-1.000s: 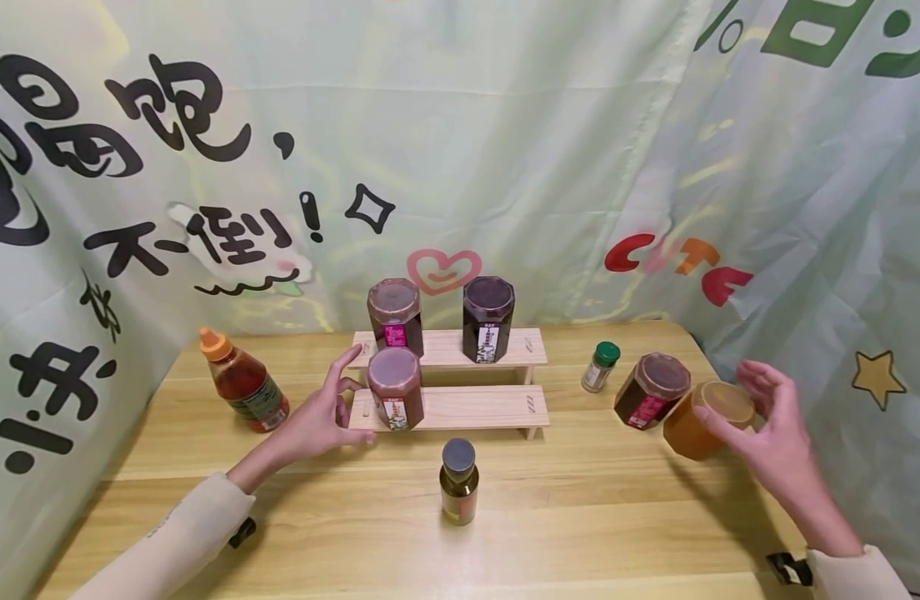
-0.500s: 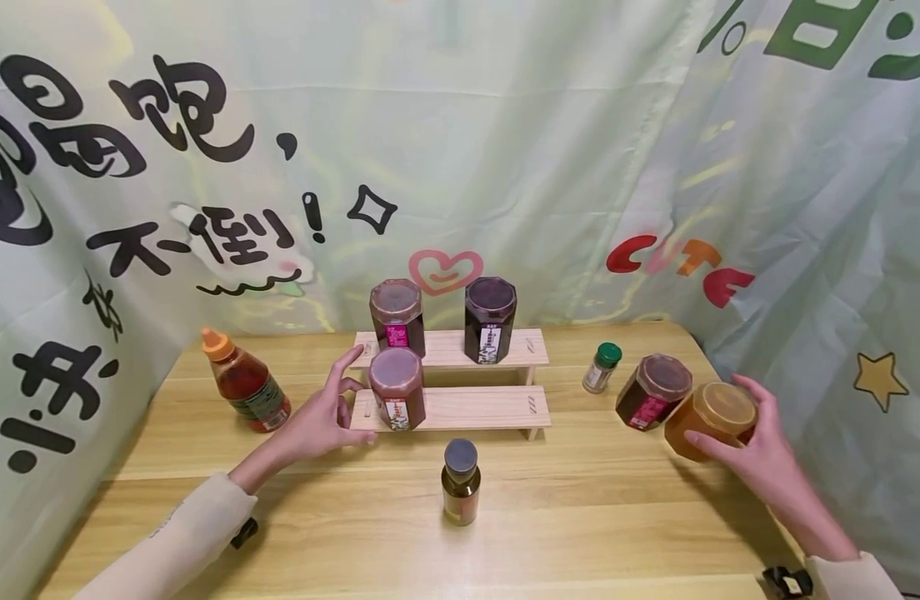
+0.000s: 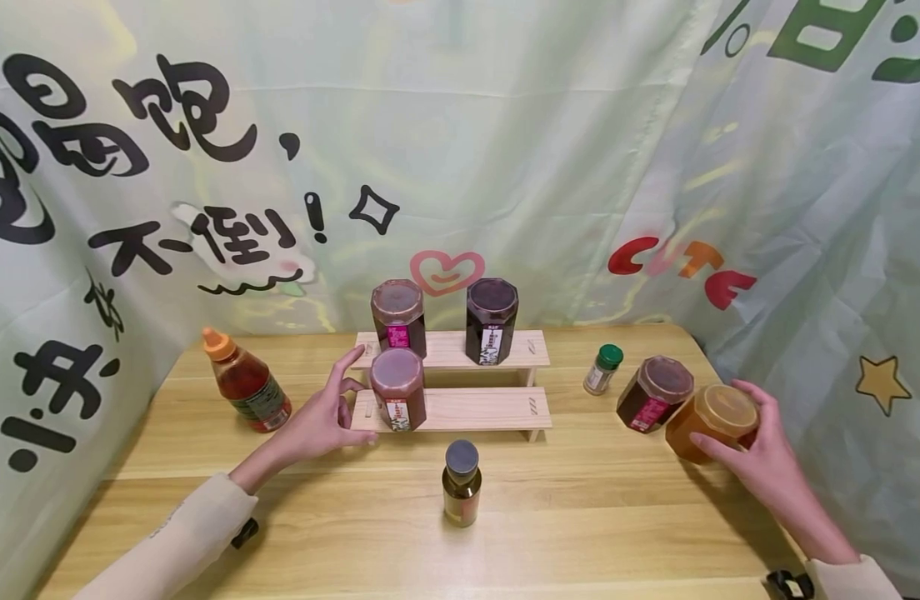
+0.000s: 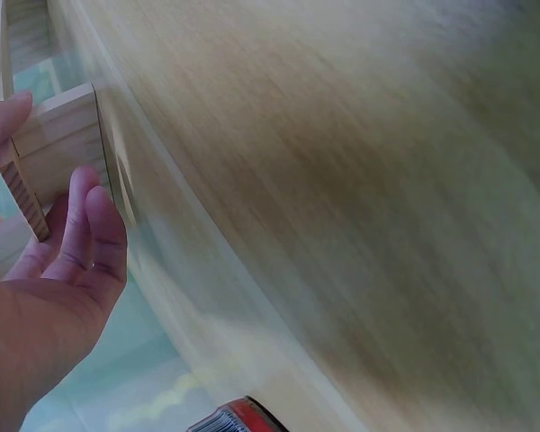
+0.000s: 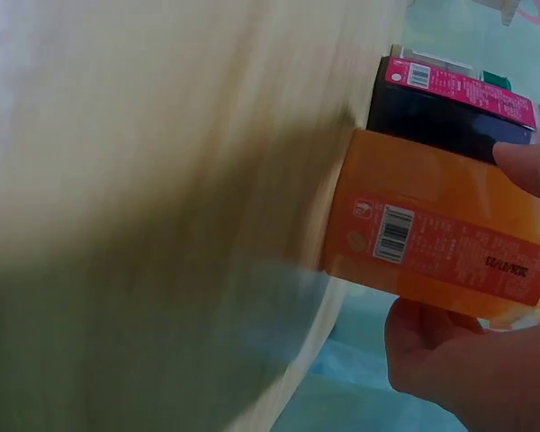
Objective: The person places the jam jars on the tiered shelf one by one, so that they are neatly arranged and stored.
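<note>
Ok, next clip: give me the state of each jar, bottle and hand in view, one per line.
Orange jar: upright on the table, lid on, held by the right hand.
Right hand: grip closed round the orange jar.
Left hand: open, at the left end of the wooden rack.
Dark red jar: upright, lidded, beside the orange jar.
Three rack jars: upright, lidded.
Small bottle: upright, capped.
Sauce bottle: upright, capped.

The place looks like a staged recording booth rather than a lived-in kitchen. Pale green cloth backdrops, printed with cartoon lettering, a heart and a star, hang round a wooden bench. On the bench, a small two-step wooden rack carries jars, with sauce bottles and a spice shaker arranged beside it like props.
</note>
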The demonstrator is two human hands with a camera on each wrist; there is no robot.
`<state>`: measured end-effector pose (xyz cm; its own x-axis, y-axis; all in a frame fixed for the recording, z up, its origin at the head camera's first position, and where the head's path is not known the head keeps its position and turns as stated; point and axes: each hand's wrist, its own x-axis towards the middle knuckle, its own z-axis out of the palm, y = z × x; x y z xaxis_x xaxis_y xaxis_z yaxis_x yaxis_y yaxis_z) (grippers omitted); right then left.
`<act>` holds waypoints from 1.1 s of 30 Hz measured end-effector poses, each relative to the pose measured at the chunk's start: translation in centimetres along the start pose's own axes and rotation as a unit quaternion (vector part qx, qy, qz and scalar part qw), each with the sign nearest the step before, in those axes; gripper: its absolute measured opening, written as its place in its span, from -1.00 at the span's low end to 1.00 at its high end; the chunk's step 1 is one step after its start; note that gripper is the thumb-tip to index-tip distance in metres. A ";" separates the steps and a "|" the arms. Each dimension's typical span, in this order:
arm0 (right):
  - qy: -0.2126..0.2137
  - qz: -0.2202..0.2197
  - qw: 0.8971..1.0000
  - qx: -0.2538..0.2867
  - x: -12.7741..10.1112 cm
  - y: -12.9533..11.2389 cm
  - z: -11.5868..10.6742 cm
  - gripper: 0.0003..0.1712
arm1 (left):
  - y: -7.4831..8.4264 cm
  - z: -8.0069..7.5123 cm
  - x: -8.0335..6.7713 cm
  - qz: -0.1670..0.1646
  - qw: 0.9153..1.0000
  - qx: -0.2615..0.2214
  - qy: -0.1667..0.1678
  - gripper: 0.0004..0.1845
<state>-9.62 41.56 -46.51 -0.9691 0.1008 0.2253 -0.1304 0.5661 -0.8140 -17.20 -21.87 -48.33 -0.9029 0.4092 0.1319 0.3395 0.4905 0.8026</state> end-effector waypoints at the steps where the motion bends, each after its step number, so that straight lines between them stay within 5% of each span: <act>1: 0.001 -0.002 1.000 0.000 0.0 0.0 0.0 0.16 | 0.1 0.0 0.0 0.001 1.000 -0.001 -0.002 0.51; 15: 0.047 0.026 0.997 -0.055 -0.4 -0.6 0.4 0.24 | 0.1 -0.1 -0.1 0.003 1.000 -0.005 -0.002 0.52; 33: 0.081 0.062 0.994 -0.048 -1.4 -1.6 0.7 0.17 | 0.0 -0.1 0.0 0.001 1.000 -0.003 -0.001 0.51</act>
<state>-8.22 39.99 -45.87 -0.9286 0.3011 0.2170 0.0159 0.6165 -0.7872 -17.21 -21.94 -48.24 -0.9017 0.4121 0.1312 0.3393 0.4859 0.8055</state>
